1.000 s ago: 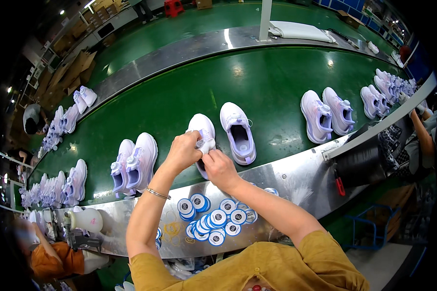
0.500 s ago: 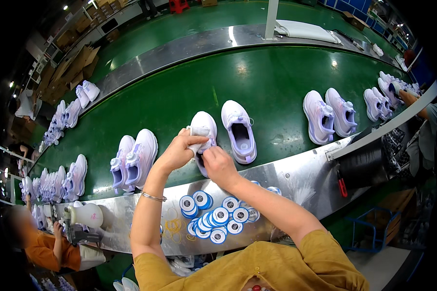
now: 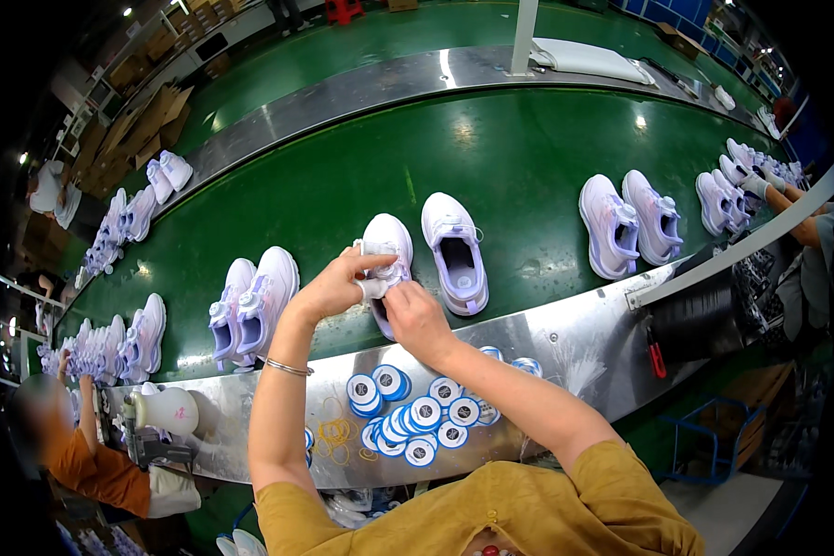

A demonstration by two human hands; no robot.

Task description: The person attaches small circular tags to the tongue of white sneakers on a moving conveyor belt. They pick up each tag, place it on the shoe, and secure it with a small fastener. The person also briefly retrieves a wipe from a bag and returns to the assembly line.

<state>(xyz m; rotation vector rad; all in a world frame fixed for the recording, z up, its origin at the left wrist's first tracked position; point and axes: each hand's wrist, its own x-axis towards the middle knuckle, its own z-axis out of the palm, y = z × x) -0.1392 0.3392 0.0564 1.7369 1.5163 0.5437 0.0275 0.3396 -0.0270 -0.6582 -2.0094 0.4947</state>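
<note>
Left hand (image 3: pixel 335 285) curls closed around a crumpled white scrap (image 3: pixel 376 288), cloth or paper, can't tell; it sits on the tongue area of a white-and-lilac low-top sneaker (image 3: pixel 389 228), mid-frame, toe toward the top. Right hand (image 3: pixel 419 317) has fingers bunched narrow at the same shoe's opening; whether they pinch anything is hidden. Left probably presses from the side to steady the upper while right works close in. Shoe's mate (image 3: pixel 451 209) stands just right of it, apart from both hands, likely spaced out for finger room. Other sneaker pairs at centre left (image 3: pixel 276 283) and centre right (image 3: pixel 612 222) also point toes away, seemingly so the openings face the wearer. White round discs with blue rims (image 3: pixel 423 413) heap at lower centre, within reach, beside thin yellow rubber bands (image 3: pixel 334 434).

Surface: smooth green top (image 3: pixel 528 139) with a scuffed brushed-steel table (image 3: pixel 521 337) strip along its near side. Room: factory hall, cardboard boxes (image 3: pixel 157 125) upper left, co-worker in orange (image 3: pixel 111 477) lower left, another person's gloved hands (image 3: pixel 756 184) at right
</note>
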